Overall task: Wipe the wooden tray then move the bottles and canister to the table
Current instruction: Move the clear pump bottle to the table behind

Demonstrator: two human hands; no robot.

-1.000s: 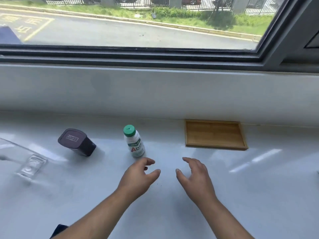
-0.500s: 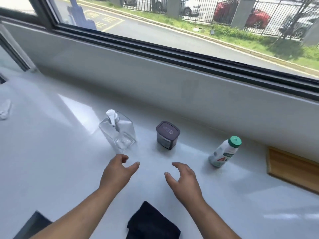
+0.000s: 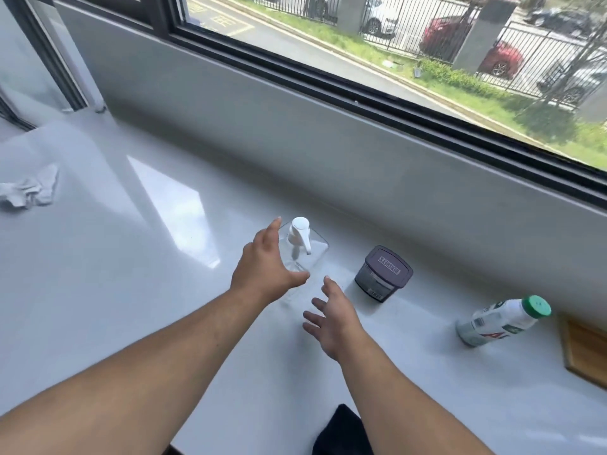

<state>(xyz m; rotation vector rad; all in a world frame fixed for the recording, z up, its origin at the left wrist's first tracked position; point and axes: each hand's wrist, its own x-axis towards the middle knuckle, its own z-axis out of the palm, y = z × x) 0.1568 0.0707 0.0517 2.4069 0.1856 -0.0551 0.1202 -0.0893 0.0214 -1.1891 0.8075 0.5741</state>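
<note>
Left to right on the white counter (image 3: 138, 290): crumpled grey cloth (image 3: 31, 190) far left, well apart from everything else. Left hand (image 3: 266, 267) spread wide, empty, wrapping toward the clear pump bottle (image 3: 303, 249); thumb near its base, fingers up its left side; can't tell if skin is touching yet. Right hand (image 3: 331, 318) open, fingers splayed, empty, just in front of and right of that bottle.

Step in hand, my read: grab the pump bottle. Clear walls likely slick, so take the body low and broad with the left hand and steady with the right. Don't lift by the pump head. Keep it upright when carrying.

Orientation: pump bottle stands upright, long axis vertical, white nozzle pointing toward the viewer and slightly right.

Next, dark lidded canister (image 3: 382, 274), upright, lid on. Then white bottle with green cap (image 3: 502, 320): standing, though wide-angle view leans it, cap toward upper right. Wooden tray (image 3: 588, 353) at the right edge, only a corner visible, bare. Dark cloth (image 3: 341, 431) at the bottom edge.
</note>
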